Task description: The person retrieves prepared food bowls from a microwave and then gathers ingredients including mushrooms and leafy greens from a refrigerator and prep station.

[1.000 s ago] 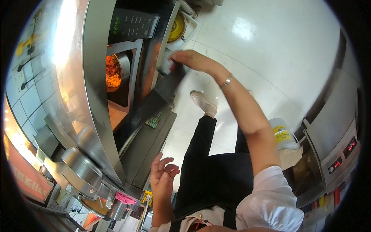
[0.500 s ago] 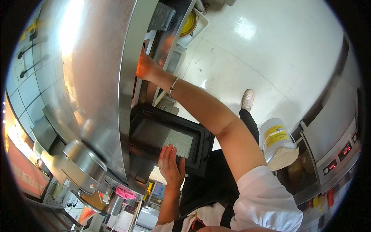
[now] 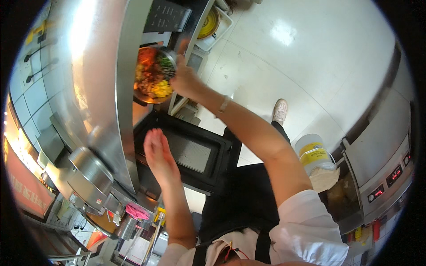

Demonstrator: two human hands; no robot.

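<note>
My right hand (image 3: 188, 82) grips the near-right rim of a round metal bowl (image 3: 156, 101) of food. Red, green, brown and yellow pieces (image 3: 153, 75) fill it, and its left side is cut off by the steel surface. Below the bowl, a black microwave-type door (image 3: 217, 166) with a mesh window hangs swung out. My left hand (image 3: 156, 150) is raised over this door's left part, fingers stretched out and together, with nothing in it. Whether it touches the door I cannot tell.
A broad steel surface (image 3: 100, 57) runs along my left, with a round metal pot (image 3: 91, 170) near its lower end. On the floor at right stands a white bucket (image 3: 313, 153) beside a machine with lit red displays (image 3: 386, 181). A dark panel (image 3: 164, 17) sits above the bowl.
The bowl of food has come into sight in my right hand, which was partly hidden behind the steel edge. My left hand has moved left and up from the door's window.
</note>
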